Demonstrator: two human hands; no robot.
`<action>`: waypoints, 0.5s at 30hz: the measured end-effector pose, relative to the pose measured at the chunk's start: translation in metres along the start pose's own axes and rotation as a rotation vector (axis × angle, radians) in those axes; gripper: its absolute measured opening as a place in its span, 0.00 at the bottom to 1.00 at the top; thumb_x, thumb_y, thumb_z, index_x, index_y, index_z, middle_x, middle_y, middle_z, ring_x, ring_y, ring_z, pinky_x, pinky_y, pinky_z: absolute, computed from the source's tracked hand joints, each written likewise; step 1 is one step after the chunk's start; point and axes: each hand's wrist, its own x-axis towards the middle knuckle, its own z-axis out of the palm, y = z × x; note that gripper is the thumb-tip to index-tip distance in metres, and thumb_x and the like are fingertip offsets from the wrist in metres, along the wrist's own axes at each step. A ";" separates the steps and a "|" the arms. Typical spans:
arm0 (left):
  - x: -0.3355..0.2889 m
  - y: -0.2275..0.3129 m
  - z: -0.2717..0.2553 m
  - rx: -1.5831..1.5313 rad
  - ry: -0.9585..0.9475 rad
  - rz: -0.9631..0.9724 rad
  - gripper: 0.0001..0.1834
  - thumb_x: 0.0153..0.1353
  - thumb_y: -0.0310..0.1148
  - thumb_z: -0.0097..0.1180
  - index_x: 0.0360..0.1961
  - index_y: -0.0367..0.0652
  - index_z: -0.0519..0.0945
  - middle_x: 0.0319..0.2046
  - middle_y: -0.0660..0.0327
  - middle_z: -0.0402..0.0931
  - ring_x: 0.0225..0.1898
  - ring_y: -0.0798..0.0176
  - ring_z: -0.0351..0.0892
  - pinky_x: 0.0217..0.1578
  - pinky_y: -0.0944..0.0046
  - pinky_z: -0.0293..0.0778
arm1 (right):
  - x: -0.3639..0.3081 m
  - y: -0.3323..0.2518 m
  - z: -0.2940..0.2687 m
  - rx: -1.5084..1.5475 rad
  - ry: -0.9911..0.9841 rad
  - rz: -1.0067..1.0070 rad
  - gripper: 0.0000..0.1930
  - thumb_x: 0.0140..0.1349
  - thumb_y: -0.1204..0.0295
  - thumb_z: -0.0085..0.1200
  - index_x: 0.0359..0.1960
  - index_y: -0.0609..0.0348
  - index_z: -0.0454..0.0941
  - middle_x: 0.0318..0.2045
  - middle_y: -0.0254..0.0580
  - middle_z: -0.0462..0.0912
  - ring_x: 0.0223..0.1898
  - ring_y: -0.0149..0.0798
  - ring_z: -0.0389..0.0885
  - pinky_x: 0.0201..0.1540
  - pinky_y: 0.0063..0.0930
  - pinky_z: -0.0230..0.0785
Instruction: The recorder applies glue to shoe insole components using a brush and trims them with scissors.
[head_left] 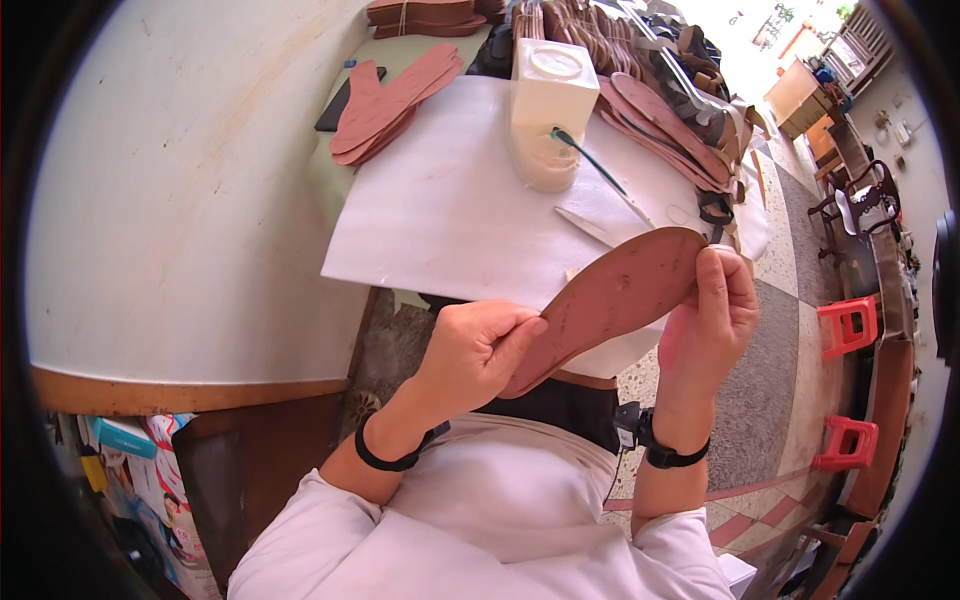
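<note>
Between my two hands, above the near edge of the white work board [430, 225], is a reddish-brown shoe insole [615, 295] with dark marks on its face. My left hand [480, 345] pinches its near left edge, thumb on top. At the far right end my right hand [715, 305] grips the rim between thumb and curled fingers. Just beyond the insole lies a pointed pale blade-like piece [590, 228] on the board. A cream plastic container [552, 120] stands further back, with a dark-handled brush-like tool [600, 170] sticking out of an opening in its side.
Loose insoles [395, 105] lie fanned at the back left, over a dark flat object [345, 105]. More insoles [670, 130] pile up at the right. Tied bundles [425, 15] sit at the far edge. Red stools [848, 328] stand on the tiled floor at right.
</note>
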 end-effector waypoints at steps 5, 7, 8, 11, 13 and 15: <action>0.005 -0.001 -0.002 0.053 0.065 0.016 0.07 0.68 0.25 0.61 0.34 0.33 0.85 0.22 0.61 0.80 0.22 0.72 0.72 0.26 0.70 0.69 | 0.003 -0.006 -0.005 -0.127 -0.071 0.161 0.07 0.72 0.73 0.58 0.42 0.64 0.84 0.31 0.27 0.81 0.31 0.19 0.70 0.33 0.14 0.61; 0.004 -0.001 -0.006 0.005 0.120 -0.061 0.06 0.67 0.26 0.62 0.35 0.33 0.85 0.22 0.58 0.81 0.23 0.70 0.75 0.26 0.69 0.71 | 0.000 -0.009 0.001 -0.168 -0.179 0.225 0.13 0.74 0.69 0.56 0.53 0.66 0.82 0.36 0.30 0.82 0.33 0.20 0.71 0.35 0.15 0.64; 0.003 0.000 -0.007 -0.019 0.144 -0.103 0.06 0.66 0.26 0.62 0.36 0.33 0.86 0.23 0.56 0.81 0.23 0.69 0.76 0.27 0.68 0.72 | -0.005 -0.010 0.007 -0.177 -0.194 0.217 0.14 0.75 0.69 0.55 0.55 0.66 0.81 0.38 0.31 0.82 0.34 0.21 0.72 0.36 0.15 0.65; 0.006 -0.005 -0.005 -0.205 0.289 -0.232 0.10 0.71 0.30 0.60 0.38 0.32 0.86 0.24 0.68 0.81 0.28 0.78 0.72 0.28 0.73 0.70 | -0.025 -0.005 0.017 -0.248 -0.318 0.250 0.18 0.75 0.69 0.53 0.62 0.65 0.76 0.46 0.35 0.81 0.38 0.25 0.74 0.40 0.18 0.69; 0.009 -0.006 -0.005 -0.301 0.359 -0.272 0.11 0.73 0.31 0.59 0.39 0.32 0.86 0.26 0.70 0.81 0.29 0.80 0.72 0.29 0.74 0.70 | -0.041 0.000 0.023 -0.380 -0.436 0.300 0.17 0.75 0.69 0.53 0.59 0.66 0.78 0.42 0.38 0.83 0.39 0.27 0.77 0.41 0.21 0.71; 0.011 -0.008 0.000 -0.368 0.414 -0.254 0.12 0.74 0.33 0.59 0.40 0.32 0.86 0.28 0.70 0.82 0.30 0.80 0.73 0.30 0.76 0.70 | -0.049 0.010 0.023 -0.385 -0.539 0.347 0.15 0.74 0.70 0.54 0.55 0.67 0.80 0.37 0.39 0.83 0.35 0.27 0.77 0.39 0.22 0.72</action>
